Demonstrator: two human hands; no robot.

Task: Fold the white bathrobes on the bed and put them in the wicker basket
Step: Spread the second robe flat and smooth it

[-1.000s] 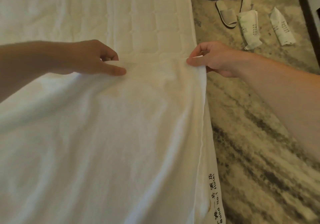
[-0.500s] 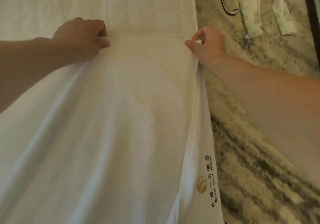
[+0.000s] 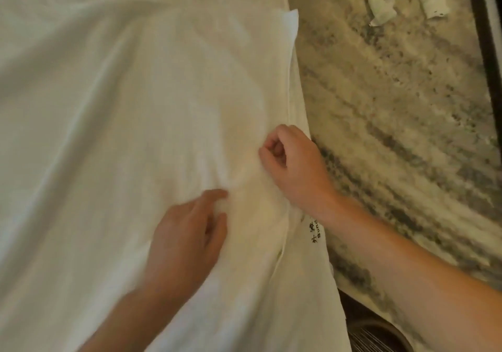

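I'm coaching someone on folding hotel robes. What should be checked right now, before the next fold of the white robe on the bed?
1. Right hand grips the white cloth bathrobe: ok, its fingers are curled on the cloth at the bed's edge.
2. Left hand grips too: not ok, its fingers lie loosely on the cloth and are blurred.
3. Cloth lies smooth: not ok, long creases run across it.
4. Far corner lines up with the edge: cannot tell, it juts out at the bed's side.
5. Wicker basket within reach: cannot tell, only a dark round rim shows at the lower right.
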